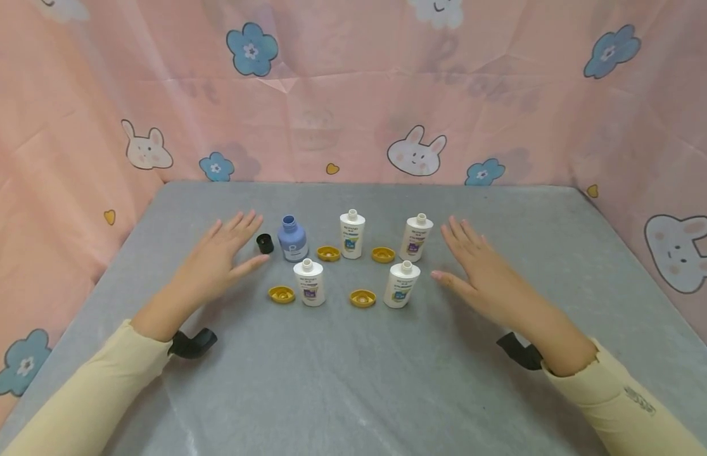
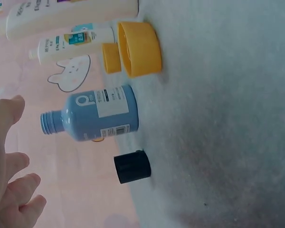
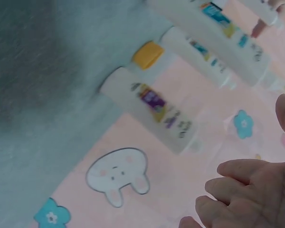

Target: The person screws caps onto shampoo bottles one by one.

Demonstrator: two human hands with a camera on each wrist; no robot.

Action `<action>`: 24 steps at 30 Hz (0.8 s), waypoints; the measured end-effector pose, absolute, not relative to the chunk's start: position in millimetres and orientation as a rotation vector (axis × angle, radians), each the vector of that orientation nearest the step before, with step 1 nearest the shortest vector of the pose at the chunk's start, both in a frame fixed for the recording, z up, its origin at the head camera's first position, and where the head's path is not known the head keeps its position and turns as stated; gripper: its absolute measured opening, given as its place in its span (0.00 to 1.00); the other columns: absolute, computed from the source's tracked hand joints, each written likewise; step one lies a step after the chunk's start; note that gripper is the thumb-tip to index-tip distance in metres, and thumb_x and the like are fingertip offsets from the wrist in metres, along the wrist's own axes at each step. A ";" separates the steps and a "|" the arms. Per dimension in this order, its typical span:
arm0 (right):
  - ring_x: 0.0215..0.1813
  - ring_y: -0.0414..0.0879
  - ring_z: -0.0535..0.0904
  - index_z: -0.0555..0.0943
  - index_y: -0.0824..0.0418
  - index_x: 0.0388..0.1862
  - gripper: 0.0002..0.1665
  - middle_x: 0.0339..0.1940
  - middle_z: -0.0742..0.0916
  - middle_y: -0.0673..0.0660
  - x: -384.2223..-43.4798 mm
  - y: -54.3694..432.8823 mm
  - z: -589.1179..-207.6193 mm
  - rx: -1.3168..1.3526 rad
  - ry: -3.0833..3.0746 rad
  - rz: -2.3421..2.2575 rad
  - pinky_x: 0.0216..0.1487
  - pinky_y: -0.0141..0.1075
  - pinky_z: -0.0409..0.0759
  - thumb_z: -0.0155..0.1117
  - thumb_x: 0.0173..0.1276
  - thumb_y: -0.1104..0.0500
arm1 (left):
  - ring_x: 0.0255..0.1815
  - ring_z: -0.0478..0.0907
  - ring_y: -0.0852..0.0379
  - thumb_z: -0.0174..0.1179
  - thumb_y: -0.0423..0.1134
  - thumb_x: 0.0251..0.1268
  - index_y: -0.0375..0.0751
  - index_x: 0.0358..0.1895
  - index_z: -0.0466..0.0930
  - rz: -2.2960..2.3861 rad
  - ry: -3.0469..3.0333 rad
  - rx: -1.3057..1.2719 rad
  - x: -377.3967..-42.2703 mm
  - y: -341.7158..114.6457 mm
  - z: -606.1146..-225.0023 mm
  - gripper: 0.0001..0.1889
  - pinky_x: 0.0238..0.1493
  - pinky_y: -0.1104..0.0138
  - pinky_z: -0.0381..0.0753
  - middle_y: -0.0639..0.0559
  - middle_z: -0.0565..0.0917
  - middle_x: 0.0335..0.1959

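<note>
The fingers (image 1: 246, 229) of the left hand (image 1: 208, 266) are lying loosely straight and slightly apart, the thumb standing off; those of the right hand (image 1: 484, 278) are also lying loosely straight. Between the hands, the blue bottle (image 1: 293, 244) is standing upright with a bare neck, and the black cap (image 1: 265, 243) is sitting just beside it at nine o'clock. From the blue bottle, the rear middle white bottle (image 1: 352, 237) and rear right white bottle (image 1: 416, 239) are standing upright at three o'clock, the front right white bottle (image 1: 401, 286) at four, the front left white bottle (image 1: 310, 286) at five. Yellow caps (image 1: 282, 294) are lying one beside each white bottle, at roughly eight o'clock. The grey table (image 1: 331, 392) is bearing them all. Cream sleeves (image 1: 91, 386) are showing at the head view's eight and four o'clock; pink cloth (image 1: 325, 95) is hanging at twelve.
</note>
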State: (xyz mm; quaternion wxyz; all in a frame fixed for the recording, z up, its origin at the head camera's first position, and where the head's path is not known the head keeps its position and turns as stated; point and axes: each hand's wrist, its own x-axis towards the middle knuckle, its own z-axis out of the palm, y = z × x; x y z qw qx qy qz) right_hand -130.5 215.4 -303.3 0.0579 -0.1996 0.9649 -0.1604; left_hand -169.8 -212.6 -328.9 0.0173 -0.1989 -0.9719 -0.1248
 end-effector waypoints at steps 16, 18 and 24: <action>0.85 0.55 0.38 0.44 0.56 0.83 0.48 0.84 0.48 0.56 -112.0 191.1 -292.9 -0.772 2.955 -0.543 0.83 0.56 0.41 0.52 0.77 0.39 | 0.82 0.48 0.40 0.60 0.54 0.70 0.42 0.78 0.55 -0.422 -3.003 -0.714 -149.7 -200.9 -330.9 0.40 0.81 0.42 0.44 0.42 0.56 0.80; 0.85 0.54 0.39 0.44 0.55 0.83 0.48 0.84 0.48 0.56 -110.3 187.4 -292.4 -0.800 2.959 -0.536 0.83 0.57 0.42 0.52 0.76 0.39 | 0.82 0.48 0.40 0.61 0.54 0.69 0.42 0.78 0.55 -0.429 -3.005 -0.722 -148.4 -199.6 -331.8 0.40 0.81 0.42 0.44 0.43 0.56 0.80; 0.85 0.54 0.42 0.45 0.55 0.83 0.48 0.84 0.50 0.55 -104.5 175.1 -291.8 -0.891 2.955 -0.512 0.82 0.56 0.46 0.53 0.76 0.39 | 0.82 0.48 0.41 0.61 0.55 0.69 0.42 0.78 0.56 -0.444 -2.996 -0.741 -145.0 -197.3 -336.4 0.41 0.81 0.43 0.44 0.43 0.56 0.80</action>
